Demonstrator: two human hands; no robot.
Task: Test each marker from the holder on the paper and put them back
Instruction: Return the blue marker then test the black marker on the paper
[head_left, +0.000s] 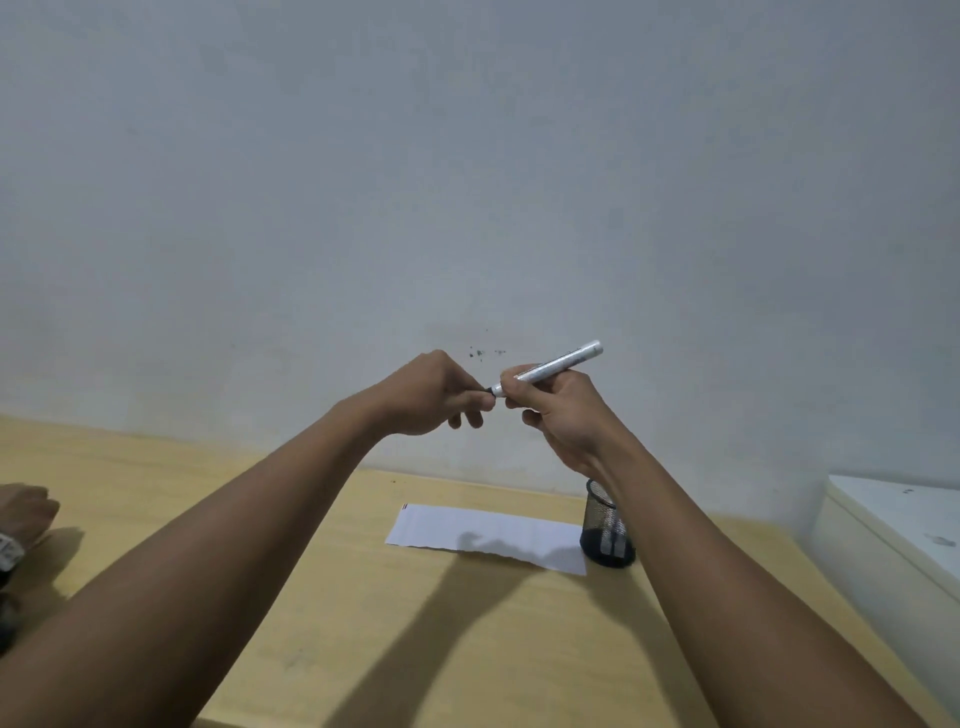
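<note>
Where left hand (434, 397) closes, marker (550, 368) tip hidden — holder (605, 525) half-covered

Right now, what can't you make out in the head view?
- Marker cap: hidden inside the left hand; on or off, cannot tell.
- Holder contents: mesh and the right forearm hide the count.
- Paper: any test marks too small, partly shadowed.
- Another person's hand: cut by the left edge.
</note>
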